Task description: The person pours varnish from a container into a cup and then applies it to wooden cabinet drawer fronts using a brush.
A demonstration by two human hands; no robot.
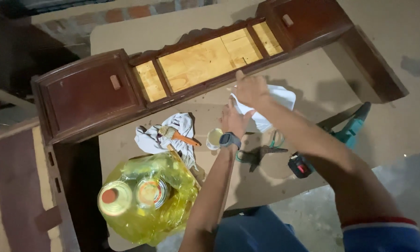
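Two hands, the left hand (pixel 233 120) and the right hand (pixel 251 88), are showing over the table (pixel 312 74), beside one dark cabinet piece (pixel 93 93) bearing two wooden knobs. Two cans (pixel 133 193) are sitting in one yellow bag (pixel 172 205), and one paintbrush (pixel 177 135), one white rag (pixel 161 135), one small cup (pixel 214 138), one pair of scissors (pixel 261 153) and one teal power drill (pixel 340 135) are lying about.

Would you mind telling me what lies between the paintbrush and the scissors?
In the head view, a small pale cup and the left hand lie between the paintbrush and the scissors.

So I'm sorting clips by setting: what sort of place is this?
Probably a home workshop for furniture finishing. A dark wooden cabinet piece lies on a board, with a paintbrush on a rag, and a cordless drill by the right hand.
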